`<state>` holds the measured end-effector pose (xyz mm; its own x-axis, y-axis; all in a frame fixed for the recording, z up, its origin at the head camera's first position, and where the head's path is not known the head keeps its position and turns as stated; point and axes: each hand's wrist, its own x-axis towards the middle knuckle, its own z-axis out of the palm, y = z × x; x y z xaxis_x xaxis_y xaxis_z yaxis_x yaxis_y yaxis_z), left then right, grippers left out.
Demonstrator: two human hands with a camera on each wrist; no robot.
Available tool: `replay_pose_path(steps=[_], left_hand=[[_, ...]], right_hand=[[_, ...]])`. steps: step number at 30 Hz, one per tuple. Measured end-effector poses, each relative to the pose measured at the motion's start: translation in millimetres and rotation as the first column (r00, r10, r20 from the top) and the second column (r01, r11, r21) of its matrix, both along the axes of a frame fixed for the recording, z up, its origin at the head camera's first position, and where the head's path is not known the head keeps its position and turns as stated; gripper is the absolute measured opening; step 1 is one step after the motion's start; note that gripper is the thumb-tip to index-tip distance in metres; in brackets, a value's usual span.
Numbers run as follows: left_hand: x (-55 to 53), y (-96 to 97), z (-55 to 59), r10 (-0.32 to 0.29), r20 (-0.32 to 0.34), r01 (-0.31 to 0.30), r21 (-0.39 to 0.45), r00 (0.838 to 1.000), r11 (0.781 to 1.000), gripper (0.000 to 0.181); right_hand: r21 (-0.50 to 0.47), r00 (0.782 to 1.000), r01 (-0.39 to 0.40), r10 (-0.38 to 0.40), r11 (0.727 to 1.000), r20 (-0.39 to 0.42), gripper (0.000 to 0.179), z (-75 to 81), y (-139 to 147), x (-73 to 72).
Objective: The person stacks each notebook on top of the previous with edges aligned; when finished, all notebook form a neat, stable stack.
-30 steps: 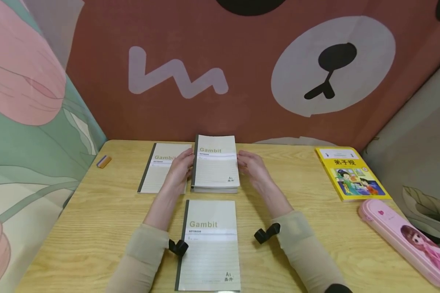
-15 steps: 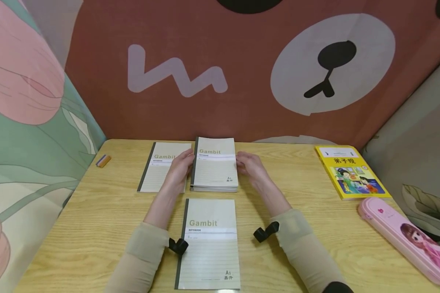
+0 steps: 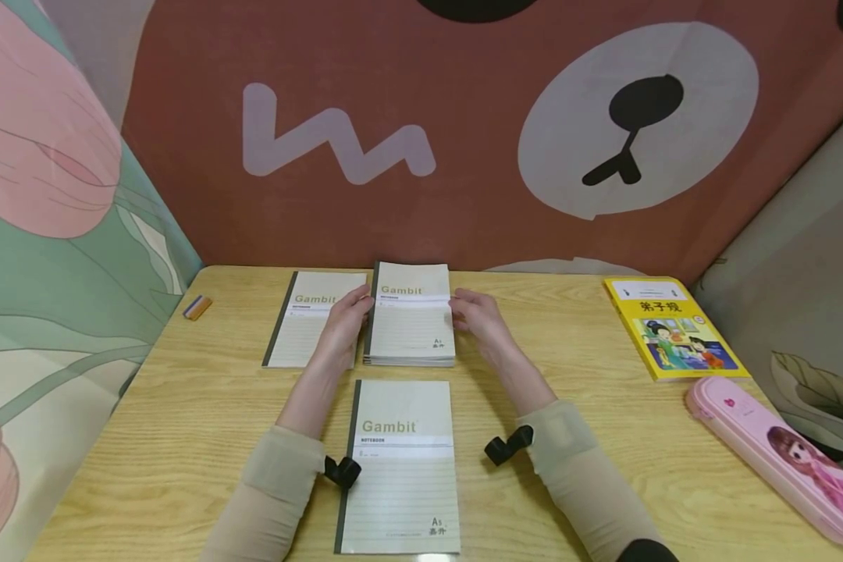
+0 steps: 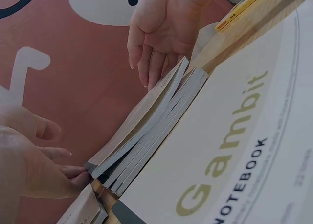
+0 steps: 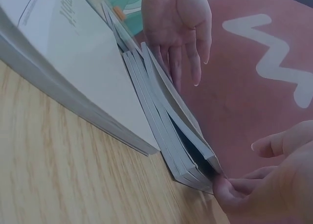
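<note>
A stack of several Gambit notebooks [image 3: 410, 320] lies near the back of the table, between my two hands. Its dark spines face left. My left hand [image 3: 340, 328] touches the spine side with fairly straight fingers, overlapping a single notebook [image 3: 297, 339] to its left. On the opposite side, the fingertips of my right hand [image 3: 483, 318] rest on the page edges, the fingers slightly bent. Both wrist views show the top notebook of the stack [image 5: 181, 111] lifted a little off those below, leaving a wedge-shaped gap. In front lies another Gambit notebook [image 3: 403, 484], near my forearms.
A yellow picture-covered book [image 3: 674, 328] lies at the back right, with a pink pencil case [image 3: 780, 460] in front of it. A small orange-and-blue object [image 3: 197, 307] sits at the far left. A printed brown wall covering [image 3: 464, 211] rises behind the table [image 3: 555, 336].
The top of the stack has sunk slightly and its layers sit closer together. My right hand has shifted a little left against the stack, while my left hand has barely moved.
</note>
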<state>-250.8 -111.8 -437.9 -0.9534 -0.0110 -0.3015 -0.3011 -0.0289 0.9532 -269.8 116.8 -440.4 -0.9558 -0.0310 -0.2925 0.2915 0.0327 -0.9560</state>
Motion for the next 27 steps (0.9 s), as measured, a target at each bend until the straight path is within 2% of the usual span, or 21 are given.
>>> replay_pose_path(steps=[10, 27], left_hand=[[1.2, 1.7, -0.4, 0.023, 0.000, -0.023, 0.008, 1.000, 1.000, 0.060], [3.4, 1.2, 0.7, 0.011, -0.024, -0.011, -0.007, 1.000, 1.000, 0.063]], right_hand=[[0.042, 1.000, -0.016, 0.016, 0.999, -0.009, 0.059, 2.9, 0.1, 2.8], [0.082, 0.999, -0.028, 0.030, 0.996, -0.016, 0.058, 3.8, 0.1, 3.3]])
